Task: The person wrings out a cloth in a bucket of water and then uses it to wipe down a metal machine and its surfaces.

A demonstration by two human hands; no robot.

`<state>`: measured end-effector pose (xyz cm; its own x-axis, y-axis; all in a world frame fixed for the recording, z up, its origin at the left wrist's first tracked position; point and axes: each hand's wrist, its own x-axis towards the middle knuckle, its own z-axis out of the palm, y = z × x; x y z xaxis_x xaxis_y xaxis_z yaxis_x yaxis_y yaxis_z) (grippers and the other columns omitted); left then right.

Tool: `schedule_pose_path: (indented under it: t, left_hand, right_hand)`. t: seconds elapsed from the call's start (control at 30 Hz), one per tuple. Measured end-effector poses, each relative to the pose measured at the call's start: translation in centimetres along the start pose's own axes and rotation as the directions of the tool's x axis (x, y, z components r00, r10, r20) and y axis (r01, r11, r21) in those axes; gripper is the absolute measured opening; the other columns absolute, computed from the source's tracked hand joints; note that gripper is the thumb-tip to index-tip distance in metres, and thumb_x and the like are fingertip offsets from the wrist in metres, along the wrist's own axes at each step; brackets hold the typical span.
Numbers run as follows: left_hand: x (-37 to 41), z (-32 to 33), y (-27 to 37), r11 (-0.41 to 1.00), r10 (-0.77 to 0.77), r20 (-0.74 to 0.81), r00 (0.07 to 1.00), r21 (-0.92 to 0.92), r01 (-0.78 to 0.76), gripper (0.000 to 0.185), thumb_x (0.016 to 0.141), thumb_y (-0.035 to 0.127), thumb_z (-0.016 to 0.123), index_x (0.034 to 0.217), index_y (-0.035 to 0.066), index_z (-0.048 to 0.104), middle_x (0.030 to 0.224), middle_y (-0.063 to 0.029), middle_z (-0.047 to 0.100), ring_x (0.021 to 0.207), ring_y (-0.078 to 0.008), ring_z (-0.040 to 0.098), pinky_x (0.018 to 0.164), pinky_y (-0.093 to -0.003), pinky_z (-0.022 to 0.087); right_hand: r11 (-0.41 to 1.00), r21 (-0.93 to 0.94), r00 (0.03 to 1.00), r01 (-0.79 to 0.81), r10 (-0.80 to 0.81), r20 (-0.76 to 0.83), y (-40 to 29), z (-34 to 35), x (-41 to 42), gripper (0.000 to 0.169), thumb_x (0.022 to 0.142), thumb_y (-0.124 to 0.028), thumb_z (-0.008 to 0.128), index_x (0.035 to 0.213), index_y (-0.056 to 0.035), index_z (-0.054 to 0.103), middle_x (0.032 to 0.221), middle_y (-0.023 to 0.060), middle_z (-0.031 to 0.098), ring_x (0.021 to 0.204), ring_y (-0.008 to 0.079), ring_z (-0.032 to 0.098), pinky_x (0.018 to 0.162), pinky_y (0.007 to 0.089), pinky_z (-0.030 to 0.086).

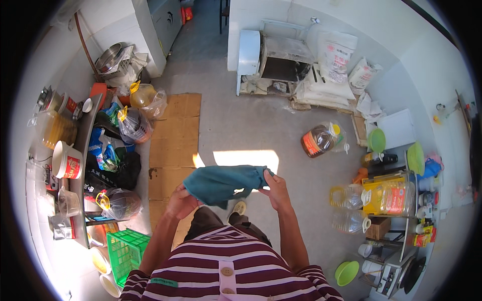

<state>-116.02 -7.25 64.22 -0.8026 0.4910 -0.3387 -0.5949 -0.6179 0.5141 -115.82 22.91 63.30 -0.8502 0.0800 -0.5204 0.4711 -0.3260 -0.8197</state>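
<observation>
A teal cloth (222, 182) hangs stretched between my two hands, in front of my body at about waist height. My left hand (183, 203) grips its left end, with the thumb on top. At the other end, my right hand (276, 188) pinches a bunched corner between thumb and fingers. The cloth sags in folds in the middle, and its lower edge hangs loose. Below it, one shoe (238, 208) shows on the grey floor (241, 128); the other foot is hidden.
Flattened cardboard (175, 139) lies on the floor at left, beside a shelf (90, 150) with tubs and bags. A green plastic crate (126, 256) stands near my left elbow. On the right are a large oil bottle (318, 139), empty jugs (348, 220) and a green basin (347, 273).
</observation>
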Motion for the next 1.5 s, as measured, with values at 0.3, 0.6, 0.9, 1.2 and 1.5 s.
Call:
schedule_pose_path:
  t: [0.3,0.6,0.9,1.2,1.5]
  left_hand:
    - [15.7,-0.2,4.9,0.994,0.058,-0.098,0.994,0.099,-0.048,0.036,0.08,0.008,0.057,0.115,-0.001,0.052,0.108,-0.0114,0.059,0.101,-0.0233,0.057,0.088,-0.038,0.046]
    - [34.5,1.7,12.8,0.936,-0.214,-0.236,0.948,0.229,0.269,0.017,0.082,0.005,0.05,0.096,-0.001,0.057,0.088,-0.0071,0.061,0.081,-0.0167,0.059,0.07,-0.031,0.049]
    - [56.1,14.8,22.4,0.813,0.066,0.134,0.989,0.568,-0.131,0.022,0.084,0.005,0.05,0.102,-0.003,0.058,0.097,-0.0048,0.06,0.091,-0.0107,0.055,0.08,-0.0245,0.044]
    - [76.3,26.3,32.8,0.601,0.168,0.206,0.964,0.753,-0.266,0.028,0.085,0.021,0.055,0.104,0.0,0.06,0.094,-0.0043,0.063,0.086,-0.0141,0.058,0.083,-0.0259,0.043]
    - [69.0,-8.5,27.1,0.632,0.03,-0.52,0.853,0.671,0.387,0.02,0.084,0.024,0.053,0.072,0.008,0.056,0.069,-0.0008,0.055,0.064,-0.0097,0.053,0.052,-0.0255,0.041]
  right_hand:
    - [0.971,0.223,0.994,0.09,-0.073,-0.085,-7.6,-1.7,11.8,0.024,0.09,-0.017,0.053,0.108,-0.0023,0.057,0.1,0.0039,0.059,0.09,0.014,0.056,0.078,0.0332,0.049]
    - [0.98,0.169,0.957,0.107,-0.055,-0.286,-15.8,-3.1,22.7,0.018,0.088,-0.014,0.055,0.103,-0.0038,0.057,0.095,0.0037,0.06,0.083,0.0133,0.058,0.07,0.0289,0.05]
    - [0.888,-0.042,0.817,0.458,-0.439,-0.372,-34.6,-3.7,34.7,0.022,0.087,-0.012,0.057,0.106,-0.0021,0.056,0.098,0.0046,0.06,0.084,0.012,0.058,0.072,0.0295,0.05]
    - [0.769,-0.09,0.737,0.633,-0.634,-0.234,-53.5,-11.5,55.5,0.023,0.087,-0.016,0.057,0.106,-0.0016,0.056,0.097,0.0035,0.059,0.082,0.0128,0.056,0.072,0.0286,0.049]
    - [0.417,-0.905,0.906,0.08,-0.41,-0.109,-46.8,-19.6,80.5,0.071,0.074,-0.041,0.064,0.128,-0.0001,0.041,0.129,0.0292,0.039,0.123,0.0427,0.034,0.1,0.0448,0.03]
